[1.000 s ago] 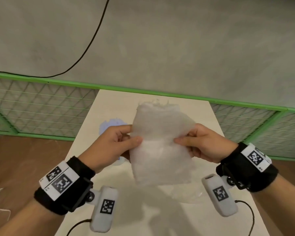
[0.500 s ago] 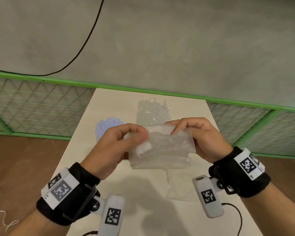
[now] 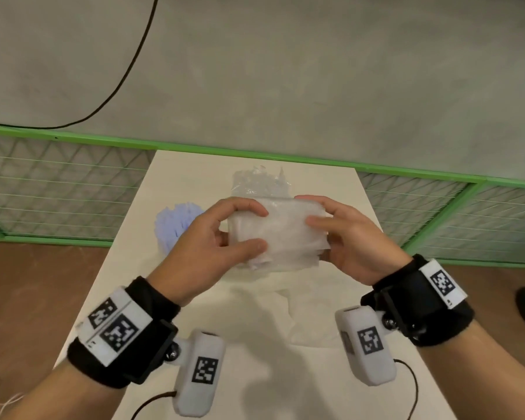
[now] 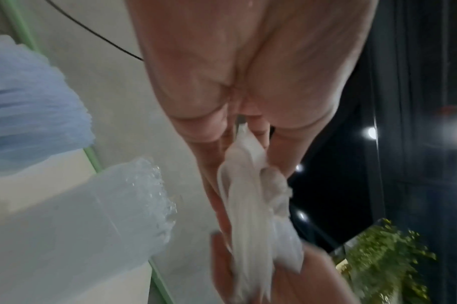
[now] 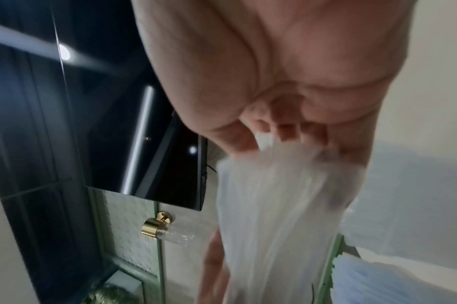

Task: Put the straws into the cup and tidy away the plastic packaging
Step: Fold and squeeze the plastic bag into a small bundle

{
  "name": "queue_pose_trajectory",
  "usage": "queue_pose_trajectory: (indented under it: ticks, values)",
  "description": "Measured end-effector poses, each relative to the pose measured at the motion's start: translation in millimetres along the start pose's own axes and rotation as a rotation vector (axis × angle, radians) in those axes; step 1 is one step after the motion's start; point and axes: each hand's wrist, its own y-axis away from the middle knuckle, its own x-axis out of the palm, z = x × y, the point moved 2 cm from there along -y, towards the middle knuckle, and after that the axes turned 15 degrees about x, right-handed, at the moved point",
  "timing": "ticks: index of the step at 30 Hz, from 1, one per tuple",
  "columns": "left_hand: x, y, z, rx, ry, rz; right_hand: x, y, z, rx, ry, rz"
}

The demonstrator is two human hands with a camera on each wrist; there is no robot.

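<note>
A folded piece of translucent plastic packaging (image 3: 278, 233) is held above a pale table (image 3: 194, 298) between two hands. Its left edge is pinched by the left hand (image 3: 206, 247), with the thumb below and the fingers curled over the top. Its right edge is gripped by the right hand (image 3: 350, 237) in the same way. Behind the packaging, near the far edge of the table, a clear cup of clear straws (image 3: 262, 184) is seen standing. A bunch of pale blue straws (image 3: 175, 224) is seen at the left, partly hidden by the left hand. A second flat plastic wrapper (image 3: 311, 316) lies on the table below the hands.
</note>
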Motion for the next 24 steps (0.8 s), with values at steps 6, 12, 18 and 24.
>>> queue_pose_trajectory:
  ticks: [6, 12, 18, 24]
  values:
    - [30, -4, 13, 0.05, -0.122, -0.028, 19, -5, -3, -0.244, 0.172, -0.459]
    - [28, -14, 15, 0.031, 0.1, 0.055, 0, -7, -9, -0.391, 0.056, -0.207]
    - [11, 4, 51, -0.095, -0.105, 0.127, -53, -14, -60, -0.123, 0.17, -0.19]
    - [-10, 42, 122, -0.306, -0.514, 0.152, -105, -28, -182, 0.219, 1.408, -0.274]
